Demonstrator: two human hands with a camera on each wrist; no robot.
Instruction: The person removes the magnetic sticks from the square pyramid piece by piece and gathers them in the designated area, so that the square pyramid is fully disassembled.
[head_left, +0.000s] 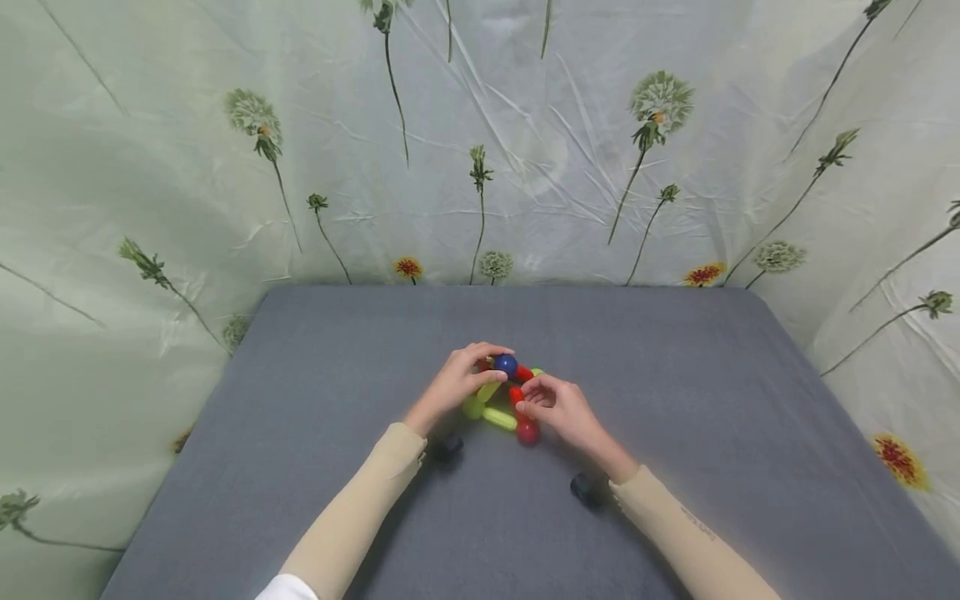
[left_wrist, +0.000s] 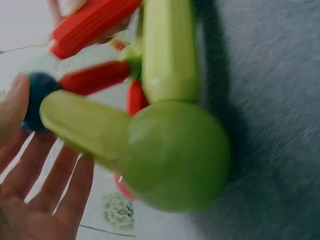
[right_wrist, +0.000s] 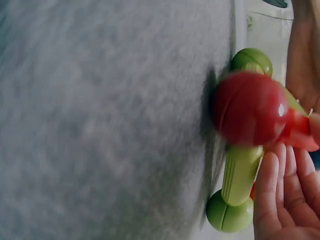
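A small frame of toy rods and balls stands on the grey table. At its top is a blue ball, which my left hand holds between thumb and fingers. My right hand pinches a red rod that rises, tilted, from a red ball. In the left wrist view this red rod's upper end is apart from the blue ball. A yellow-green rod runs along the base from the red ball to a green ball. Another red rod meets the blue ball. My fingers partly hide the back.
Grey cloth covers the table. A pale curtain printed with dandelions hangs behind and along both sides. Small dark objects sit by my left wrist and right wrist.
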